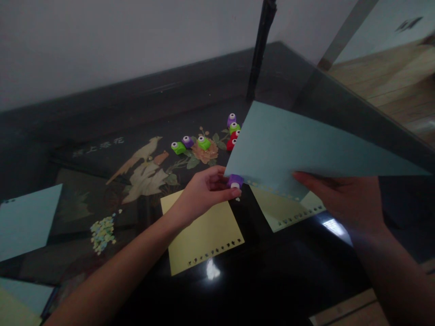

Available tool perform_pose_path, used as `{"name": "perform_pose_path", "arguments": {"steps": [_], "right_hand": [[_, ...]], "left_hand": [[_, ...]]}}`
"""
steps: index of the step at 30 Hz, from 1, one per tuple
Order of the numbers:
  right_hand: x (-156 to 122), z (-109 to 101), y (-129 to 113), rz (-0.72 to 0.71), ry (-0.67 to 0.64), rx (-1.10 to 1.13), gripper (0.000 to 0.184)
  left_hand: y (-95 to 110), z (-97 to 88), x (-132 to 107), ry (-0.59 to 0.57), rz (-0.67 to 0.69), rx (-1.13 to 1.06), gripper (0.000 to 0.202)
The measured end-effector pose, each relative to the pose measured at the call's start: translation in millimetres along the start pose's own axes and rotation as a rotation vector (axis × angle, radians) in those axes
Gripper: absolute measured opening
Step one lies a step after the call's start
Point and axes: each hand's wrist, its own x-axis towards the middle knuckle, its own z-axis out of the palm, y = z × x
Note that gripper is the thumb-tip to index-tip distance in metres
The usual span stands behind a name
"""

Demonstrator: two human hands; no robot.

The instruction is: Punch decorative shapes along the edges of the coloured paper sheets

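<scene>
My left hand [204, 190] pinches a small purple craft punch [235, 180] between thumb and fingers. The punch sits at the near left corner of a light blue sheet of paper [306, 140]. That sheet is raised off the table at a slant, and my right hand [355, 203] grips its near edge, fingers hidden underneath. A row of punched holes runs along the edge between both hands. Under my left wrist lies a yellow sheet [204, 231] with punched shapes along its near edge. Another yellow sheet [282, 215], similarly punched, is partly covered by the blue one.
Several punches stand at the back, among them a green punch [204, 143] and a red punch [231, 144]. Paper cut-outs [103, 233] are heaped on the left, near a blue sheet [30, 222]. A black post [260, 54] rises behind the glossy dark table [217, 303].
</scene>
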Motion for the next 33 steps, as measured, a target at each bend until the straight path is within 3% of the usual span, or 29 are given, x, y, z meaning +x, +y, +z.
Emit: {"name": "perform_pose_path", "arguments": {"steps": [9, 33], "right_hand": [[5.1, -0.4, 1.3, 0.094, -0.094, 0.028, 0.030], [3.9, 1.1, 3.9, 0.072, -0.139, 0.121, 0.025]], "left_hand": [[-0.4, 0.3, 0.4, 0.017, -0.014, 0.016, 0.031], [-3.9, 1.4, 1.1, 0.009, -0.023, -0.021, 0.030]]}}
